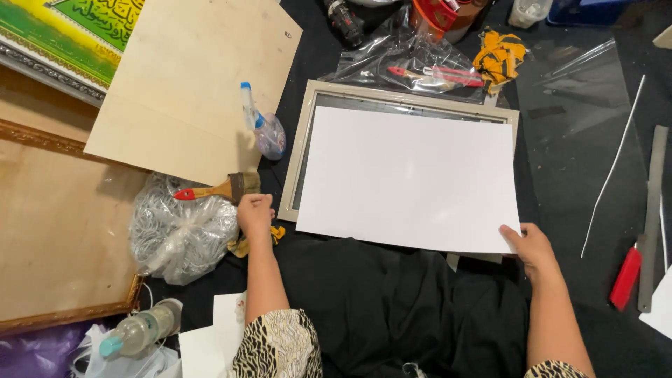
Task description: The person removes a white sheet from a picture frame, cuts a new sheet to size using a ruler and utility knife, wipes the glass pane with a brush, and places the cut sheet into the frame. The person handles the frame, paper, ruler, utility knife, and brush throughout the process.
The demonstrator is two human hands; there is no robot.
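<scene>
Head view, looking down. The right hand [533, 245] pinches the near right corner of a white sheet [409, 178], thumb on top and the other fingers hidden beneath the edge. The left hand [255, 213] is loosely curled, knuckles up, resting just beside the near left corner of a picture frame [302, 140]; whether it grips anything cannot be told.

The white sheet is a large, smooth, matte rectangle with crisp straight edges and a faint sheen near its middle. It lies on the picture frame, covering most of the opening and overhanging the near rail (its far edge leaves a narrow dark strip of the frame's interior exposed). The frame is pale cream, flat-moulded, with mitred corners.

Both rest on a black cloth-covered surface [581, 161], and black fabric bunches in soft folds between the 2 forearms.

Just beside the left hand lie a flat paintbrush [220, 188] with a wooden handle, red tip and dark metal ferrule, and a crumpled yellow rag [243, 245]. Near them sits a knotted clear plastic bag [178, 227] of silvery, crinkled contents. A small spray bottle [264, 129] with a blue nozzle lies on the edge of a pale plywood board [189, 77], smooth and unfinished.

Well apart on the right: a thin white rod [614, 164], a grey metal ruler [653, 210] and a red-handled tool [625, 278].
</scene>
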